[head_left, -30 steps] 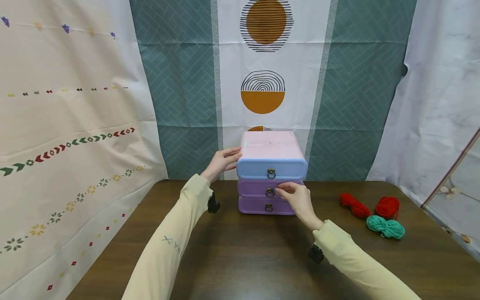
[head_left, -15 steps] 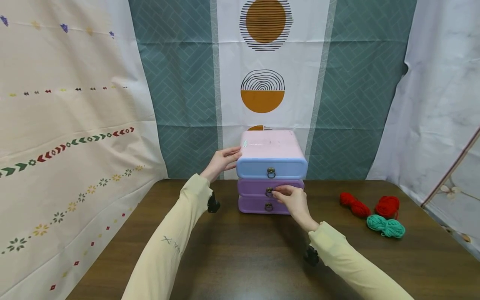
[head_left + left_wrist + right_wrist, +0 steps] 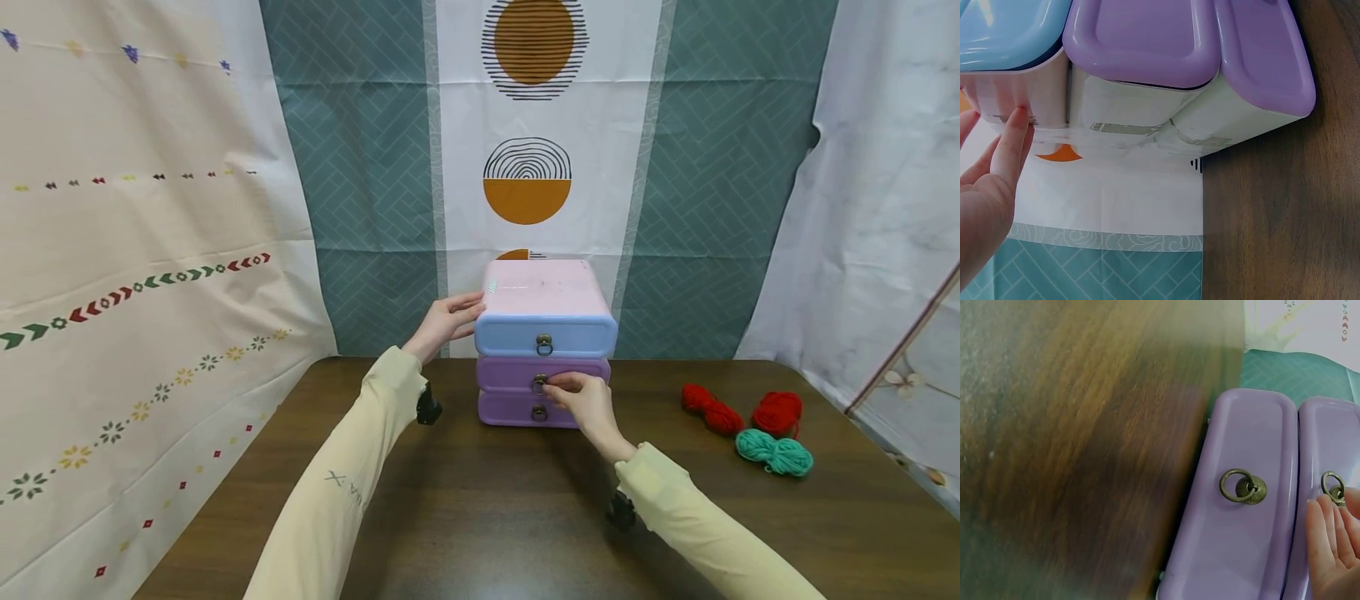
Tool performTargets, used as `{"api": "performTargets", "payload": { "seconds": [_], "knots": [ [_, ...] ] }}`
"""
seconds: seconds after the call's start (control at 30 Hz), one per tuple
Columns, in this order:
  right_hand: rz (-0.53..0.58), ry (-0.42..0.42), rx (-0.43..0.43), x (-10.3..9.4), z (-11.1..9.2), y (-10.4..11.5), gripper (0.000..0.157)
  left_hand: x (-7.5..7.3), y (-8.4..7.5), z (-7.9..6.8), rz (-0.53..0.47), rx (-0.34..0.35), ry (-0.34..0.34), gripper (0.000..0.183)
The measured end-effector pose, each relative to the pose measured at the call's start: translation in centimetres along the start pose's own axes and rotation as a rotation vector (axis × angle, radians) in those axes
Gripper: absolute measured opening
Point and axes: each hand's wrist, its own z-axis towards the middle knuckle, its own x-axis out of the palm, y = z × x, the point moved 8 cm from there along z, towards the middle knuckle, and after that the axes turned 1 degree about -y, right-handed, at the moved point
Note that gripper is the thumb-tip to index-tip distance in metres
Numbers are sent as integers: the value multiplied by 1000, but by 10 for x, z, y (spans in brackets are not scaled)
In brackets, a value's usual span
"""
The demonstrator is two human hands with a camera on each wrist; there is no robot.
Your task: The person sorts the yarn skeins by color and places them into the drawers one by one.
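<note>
A small three-drawer cabinet (image 3: 543, 287) stands at the back of the table, with a pink top, a blue upper drawer (image 3: 502, 336) and two purple drawers below. All drawers look pushed in. At the cabinet's upper left side rests my left hand (image 3: 442, 327), fingers extended; in the left wrist view its fingertips (image 3: 1017, 119) touch the pale side wall. My right hand (image 3: 592, 408) pinches the brass ring pull (image 3: 1324, 483) of the middle purple drawer (image 3: 502, 375) between thumb and fingers. Another brass ring (image 3: 1235, 485) hangs on the bottom drawer (image 3: 1241, 550).
Two red yarn skeins (image 3: 712, 410) (image 3: 777, 413) and one green skein (image 3: 774, 452) lie on the table's right side. The brown wooden table (image 3: 480, 517) stretches in front of the cabinet. A patterned curtain (image 3: 375, 208) hangs close behind it.
My right hand has shifted slightly left, its fingertips coming from beside the middle drawer's ring onto it. The left hand stays against the cabinet's side.
</note>
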Motion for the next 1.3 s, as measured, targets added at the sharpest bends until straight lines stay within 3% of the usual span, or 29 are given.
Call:
{"api": "performTargets", "payload": {
  "seconds": [0.2, 0.43, 0.63, 0.97, 1.3],
  "knots": [
    [51, 25, 36, 5, -1, -3, 13, -2, 3, 1, -3, 37, 5, 48],
    [112, 28, 46, 7, -1, -5, 9, 1, -5, -5, -29, -33, 1, 45],
    [128, 14, 36, 7, -1, -5, 6, 6, -15, -14, -11, -41, 25, 46],
    [127, 33, 93, 8, -2, -5, 13, -2, 3, 1, -1, -4, -2, 48],
    [114, 36, 104, 9, -5, -6, 9, -4, 5, 2, 0, -11, -14, 47]
  ]
}}
